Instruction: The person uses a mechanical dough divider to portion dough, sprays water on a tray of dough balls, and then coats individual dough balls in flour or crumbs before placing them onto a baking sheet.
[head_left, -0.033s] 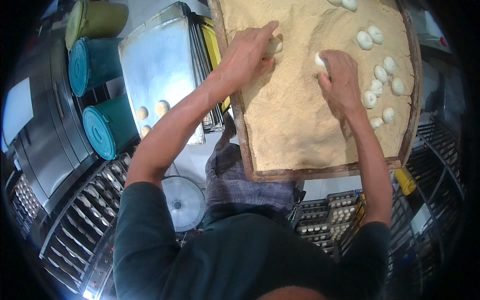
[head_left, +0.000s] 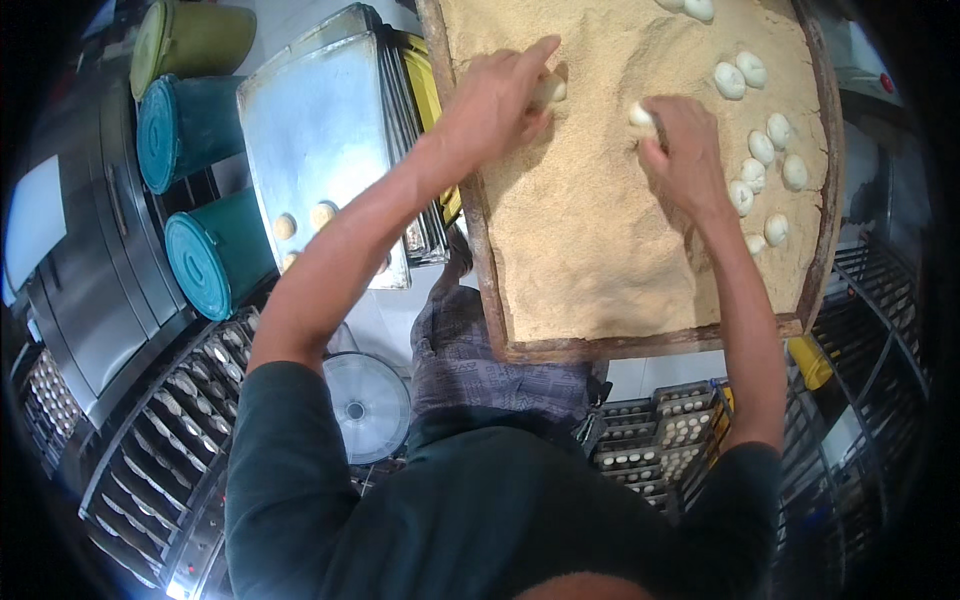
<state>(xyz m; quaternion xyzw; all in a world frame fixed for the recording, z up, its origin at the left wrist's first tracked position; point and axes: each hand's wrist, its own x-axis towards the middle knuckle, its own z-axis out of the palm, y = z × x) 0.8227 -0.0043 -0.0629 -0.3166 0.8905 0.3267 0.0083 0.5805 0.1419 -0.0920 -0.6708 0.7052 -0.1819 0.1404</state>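
A shallow wooden-rimmed tray point(head_left: 640, 347) holds a bed of tan crumbs point(head_left: 600, 250). At its left side my left hand point(head_left: 497, 100) curls around a white dough ball point(head_left: 553, 89), with the index finger stretched past it and the thumb below. Further right, my right hand point(head_left: 688, 150) is closed on another dough ball point(head_left: 640, 116), pinched between thumb and fingers just at the crumbs. Several plain dough balls point(head_left: 761, 147) lie on the right part of the bed, some in touching pairs.
Left of the tray stands a stack of metal baking sheets point(head_left: 315, 120), a few crumb-coated balls point(head_left: 285, 226) on top. Lidded bins point(head_left: 198, 265) line the far left. Racks point(head_left: 160, 450) flank me at lower left and right, and a round clear lid point(head_left: 367, 405) lies low left.
My right fingers have shifted slightly, so more of the dough ball in them shows. The left forearm has moved a little upward; both hands keep their dough balls.
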